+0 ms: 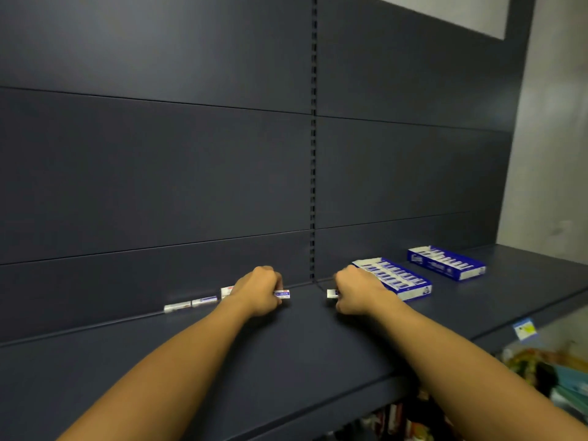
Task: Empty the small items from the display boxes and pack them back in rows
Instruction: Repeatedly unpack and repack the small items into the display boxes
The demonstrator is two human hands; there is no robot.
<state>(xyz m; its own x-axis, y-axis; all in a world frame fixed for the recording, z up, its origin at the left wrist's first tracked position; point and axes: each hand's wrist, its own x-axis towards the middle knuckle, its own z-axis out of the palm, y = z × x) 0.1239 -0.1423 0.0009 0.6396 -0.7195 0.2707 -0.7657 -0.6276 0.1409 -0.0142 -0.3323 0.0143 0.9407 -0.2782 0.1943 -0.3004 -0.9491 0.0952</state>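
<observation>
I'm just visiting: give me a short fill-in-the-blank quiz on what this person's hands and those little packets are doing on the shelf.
1. ____ blue display boxes sit on the dark shelf.
2. The left hand and right hand each pinch one small ____.
3. The loose packets lie to the ____ of the left hand.

Missing words: two; packet; left

This is a shop aisle. A dark grey metal shelf [286, 351] stands against matching back panels joined by a slotted upright strip [313, 154] for brackets. A small blue and yellow price tag [525, 329] hangs on the shelf's front edge, and colourful packaged goods [541, 370] crowd the level below.
</observation>
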